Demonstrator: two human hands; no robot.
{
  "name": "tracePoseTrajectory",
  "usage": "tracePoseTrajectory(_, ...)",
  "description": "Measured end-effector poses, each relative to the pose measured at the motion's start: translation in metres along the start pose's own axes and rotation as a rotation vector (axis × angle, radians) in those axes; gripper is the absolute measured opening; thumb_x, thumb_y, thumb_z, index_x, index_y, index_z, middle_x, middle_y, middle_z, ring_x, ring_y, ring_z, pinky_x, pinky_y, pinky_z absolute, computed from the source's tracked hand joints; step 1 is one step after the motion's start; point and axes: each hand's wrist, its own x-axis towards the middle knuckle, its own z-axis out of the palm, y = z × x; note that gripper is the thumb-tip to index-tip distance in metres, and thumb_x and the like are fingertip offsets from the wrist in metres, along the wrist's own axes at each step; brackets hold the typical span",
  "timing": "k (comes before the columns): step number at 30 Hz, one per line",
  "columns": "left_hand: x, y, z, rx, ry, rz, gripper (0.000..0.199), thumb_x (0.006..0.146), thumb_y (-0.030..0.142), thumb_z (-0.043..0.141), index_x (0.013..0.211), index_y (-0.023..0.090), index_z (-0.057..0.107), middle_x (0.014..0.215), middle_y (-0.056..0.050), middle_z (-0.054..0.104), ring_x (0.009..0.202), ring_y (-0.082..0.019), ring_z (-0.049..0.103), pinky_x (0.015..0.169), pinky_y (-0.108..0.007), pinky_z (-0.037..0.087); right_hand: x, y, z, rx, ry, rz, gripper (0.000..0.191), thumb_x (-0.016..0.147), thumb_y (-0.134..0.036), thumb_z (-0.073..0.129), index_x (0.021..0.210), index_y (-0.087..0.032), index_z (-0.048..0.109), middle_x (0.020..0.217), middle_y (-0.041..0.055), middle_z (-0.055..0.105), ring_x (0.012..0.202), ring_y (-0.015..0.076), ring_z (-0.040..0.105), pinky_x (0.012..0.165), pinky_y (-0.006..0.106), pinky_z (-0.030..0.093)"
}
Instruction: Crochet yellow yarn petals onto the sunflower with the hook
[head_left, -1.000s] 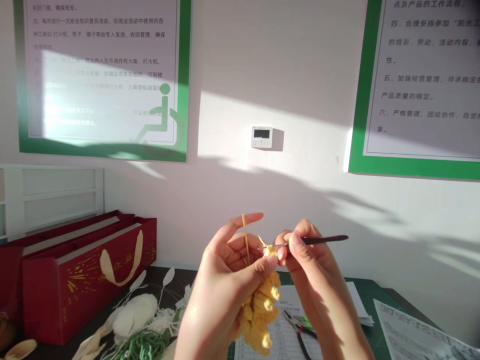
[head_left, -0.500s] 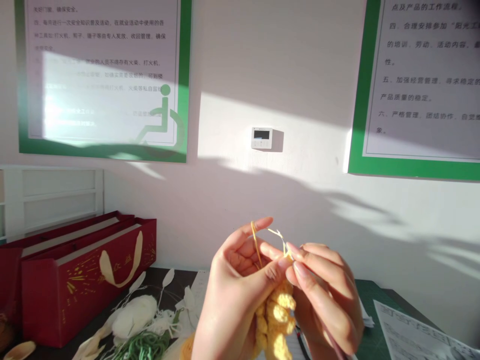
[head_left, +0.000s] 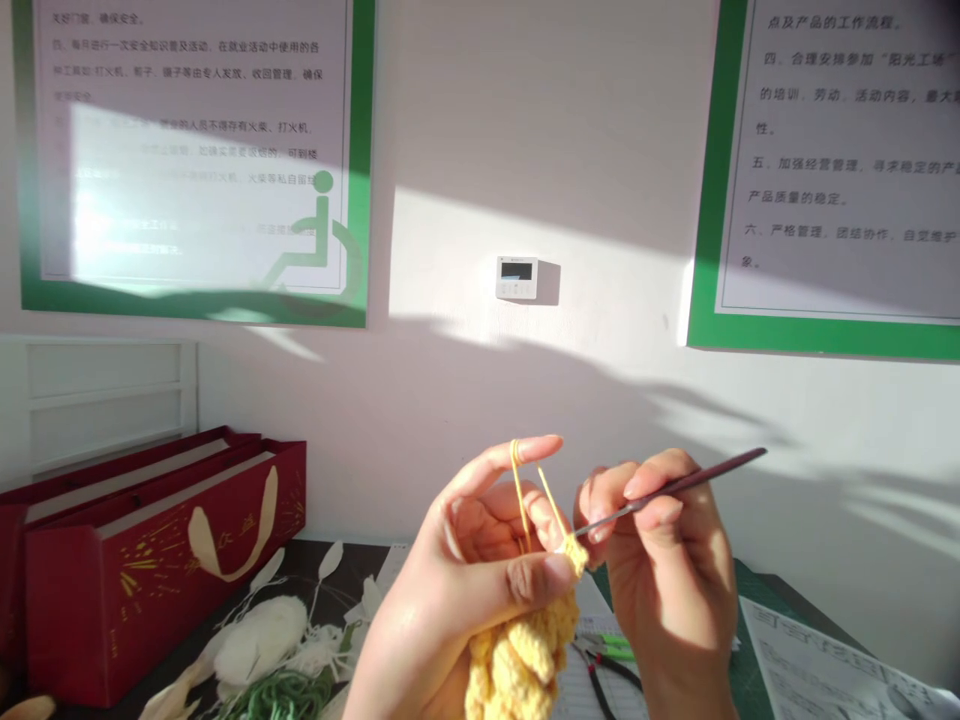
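A yellow crocheted piece [head_left: 521, 655] hangs from my left hand [head_left: 480, 560], pinched between thumb and fingers near its top edge. Yellow yarn [head_left: 555, 495] loops round my raised left index finger and runs down to the piece. My right hand [head_left: 667, 560] grips a crochet hook [head_left: 694, 480] with a dark handle that points up to the right. The hook's thin metal end meets the top of the piece, where its tip is hidden.
Red gift bags [head_left: 172, 560] stand at the left. White yarn [head_left: 259, 640] and green yarn [head_left: 281, 695] lie beside them. Black-handled pliers [head_left: 600, 680] rest on papers behind the hands. A printed sheet [head_left: 817, 665] lies on a green mat [head_left: 757, 590] at the right.
My right hand has turned and opened its view, so the hook's handle now shows, slanting up to the right. The yellow piece has shifted slightly left and down. The pliers have come into view.
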Motion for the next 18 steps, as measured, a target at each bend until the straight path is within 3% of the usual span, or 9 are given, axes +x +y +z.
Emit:
tracePoseTrajectory(5, -0.003, 0.001, -0.001, 0.002, -0.090, -0.017, 0.049, 0.071, 0.007, 0.083, 0.116, 0.023, 0.074, 0.075, -0.004, 0.069, 0.070, -0.015, 0.064, 0.063, -0.023, 0.046, 0.000, -0.010, 0.004, 0.103, 0.051, 0.248, 0.017, 0.102, -0.034, 0.053, 0.089, -0.024, 0.059, 0.064, -0.0033, 0.056, 0.053, 0.0104, 0.051, 0.050, 0.022, 0.041)
tracePoseTrajectory(9, -0.005, 0.001, 0.004, 0.123, 0.047, 0.047, 0.031, 0.074, 0.013, 0.084, 0.103, 0.020, 0.077, 0.080, -0.004, 0.069, 0.077, -0.016, 0.067, 0.077, -0.027, 0.052, 0.002, -0.006, 0.006, 0.157, 0.063, 0.444, 0.019, 0.097, -0.039, 0.062, 0.087, -0.024, 0.059, 0.063, -0.0045, 0.055, 0.050, 0.0078, 0.047, 0.048, 0.020, 0.037)
tracePoseTrajectory(11, -0.005, 0.000, 0.005, 0.197, 0.134, 0.070, 0.032, 0.076, 0.016, 0.084, 0.106, 0.020, 0.077, 0.081, -0.004, 0.068, 0.079, -0.016, 0.066, 0.076, -0.025, 0.052, 0.003, 0.000, 0.005, 0.084, 0.059, 0.414, 0.021, 0.093, -0.039, 0.069, 0.084, -0.023, 0.058, 0.070, -0.0036, 0.058, 0.057, 0.0084, 0.050, 0.051, 0.020, 0.041)
tracePoseTrajectory(15, -0.003, 0.000, 0.003, 0.227, 0.139, 0.095, 0.050, 0.075, 0.019, 0.086, 0.122, 0.023, 0.070, 0.080, -0.003, 0.066, 0.071, -0.013, 0.061, 0.062, -0.020, 0.047, 0.005, 0.007, -0.001, -0.119, -0.060, 0.217, 0.017, 0.091, -0.033, 0.071, 0.083, -0.022, 0.061, 0.088, 0.0002, 0.064, 0.077, 0.0120, 0.062, 0.067, 0.022, 0.052)
tracePoseTrajectory(18, -0.002, 0.000, 0.005, 0.215, 0.205, 0.111, 0.060, 0.071, 0.018, 0.088, 0.126, 0.024, 0.067, 0.076, 0.000, 0.062, 0.066, -0.011, 0.058, 0.058, -0.018, 0.044, 0.006, 0.005, -0.001, -0.206, -0.136, 0.126, 0.010, 0.094, -0.027, 0.067, 0.087, -0.022, 0.063, 0.089, 0.0013, 0.066, 0.078, 0.0125, 0.065, 0.072, 0.024, 0.056)
